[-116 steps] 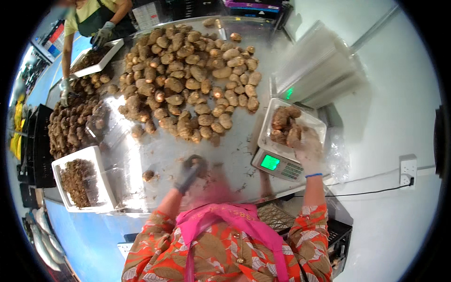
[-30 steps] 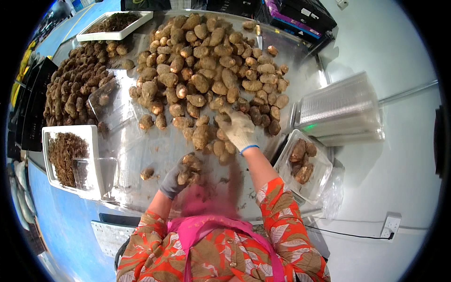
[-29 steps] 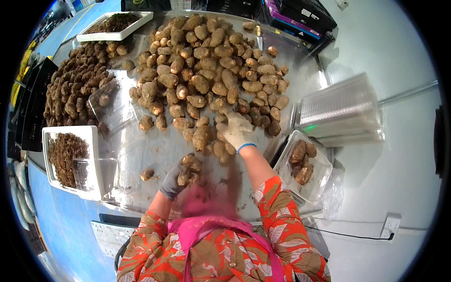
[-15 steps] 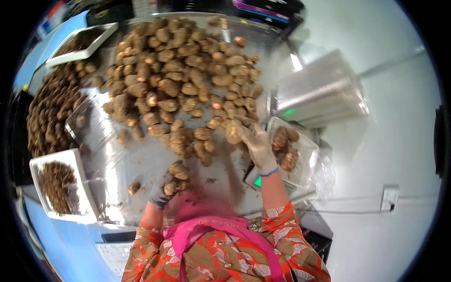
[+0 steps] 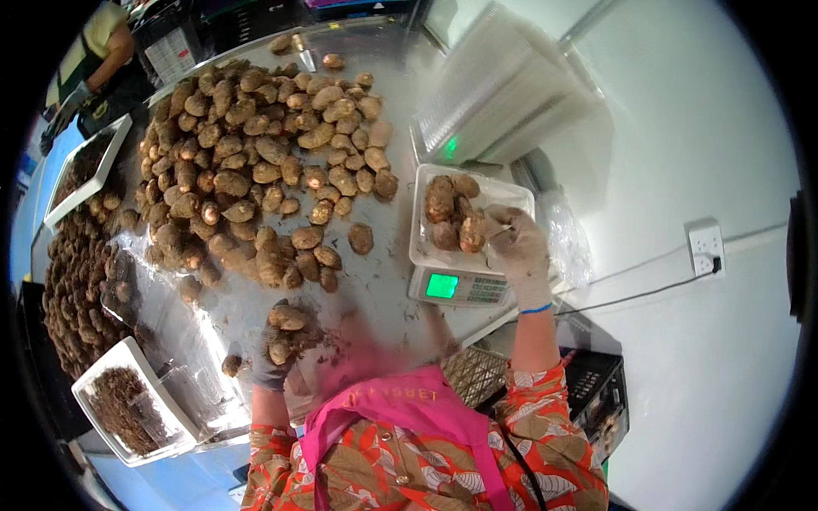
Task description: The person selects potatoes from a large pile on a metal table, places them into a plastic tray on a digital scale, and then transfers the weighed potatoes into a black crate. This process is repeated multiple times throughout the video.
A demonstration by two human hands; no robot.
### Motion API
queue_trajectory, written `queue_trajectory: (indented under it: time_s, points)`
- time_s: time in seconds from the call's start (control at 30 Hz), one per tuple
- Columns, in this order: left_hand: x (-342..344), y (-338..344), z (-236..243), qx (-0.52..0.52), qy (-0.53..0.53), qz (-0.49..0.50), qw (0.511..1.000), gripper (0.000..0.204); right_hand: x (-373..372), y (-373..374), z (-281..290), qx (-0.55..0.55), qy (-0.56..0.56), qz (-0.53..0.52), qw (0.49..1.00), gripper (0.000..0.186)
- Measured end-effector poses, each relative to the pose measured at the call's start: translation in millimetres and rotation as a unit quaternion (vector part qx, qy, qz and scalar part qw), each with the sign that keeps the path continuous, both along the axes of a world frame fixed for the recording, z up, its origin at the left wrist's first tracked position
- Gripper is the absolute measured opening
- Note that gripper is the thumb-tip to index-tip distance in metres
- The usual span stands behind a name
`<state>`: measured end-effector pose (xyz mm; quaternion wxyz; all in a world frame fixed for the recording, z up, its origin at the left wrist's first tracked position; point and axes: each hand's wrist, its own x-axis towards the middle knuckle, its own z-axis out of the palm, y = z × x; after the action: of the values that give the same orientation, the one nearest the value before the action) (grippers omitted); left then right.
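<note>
My left hand (image 5: pixel 274 364), in a dark glove, is closed around a few brown taros (image 5: pixel 288 318) above the near part of the metal table. My right hand (image 5: pixel 518 243), in a pale glove with a blue cuff edge, is over the right side of a clear plastic tray (image 5: pixel 416 230). Its fingers are curled, and what they hold, if anything, is hidden. Several taros (image 5: pixel 440 198) lie in the tray, one right beside my fingertips. Under the tray is a white weighing scale (image 5: pixel 481 291) with a lit green display. A large heap of taros (image 5: pixel 256 153) covers the middle of the table.
Stacked clear trays (image 5: pixel 494 94) stand behind the scale. At left are a second, darker heap (image 5: pixel 85 298) and two white foam boxes (image 5: pixel 175 400) with brown debris. A black crate (image 5: pixel 601 392) is below right; a power cord (image 5: pixel 639 300) runs to a wall socket. Another person (image 5: pixel 106 55) stands far left.
My right hand has moved from the heap's near right edge, where it held a taro, to the tray. More taros are in the tray. My left hand still holds its taros. The view has shifted right.
</note>
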<state>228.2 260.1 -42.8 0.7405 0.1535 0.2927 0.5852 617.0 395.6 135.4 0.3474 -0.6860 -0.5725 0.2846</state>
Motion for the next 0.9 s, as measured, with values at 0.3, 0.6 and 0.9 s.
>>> queue_trajectory:
  time_s: [0.3, 0.6, 0.9]
  points:
    - [-36, -13, -3, -0.022, 0.125, 0.051, 0.991, 0.057, 82, -55, -15, 0.033, 0.059, -0.160, 0.985, 0.028]
    - [-32, -7, 14, -0.076, 0.256, 0.085, 0.960, 0.047, 121, -89, -40, 0.011, 0.133, -0.217, 0.967, 0.023]
    - [-63, 17, -9, 0.040, 0.712, 0.225, 0.664, 0.049, 131, -86, -69, 0.004, 0.205, -0.242, 0.948, 0.023]
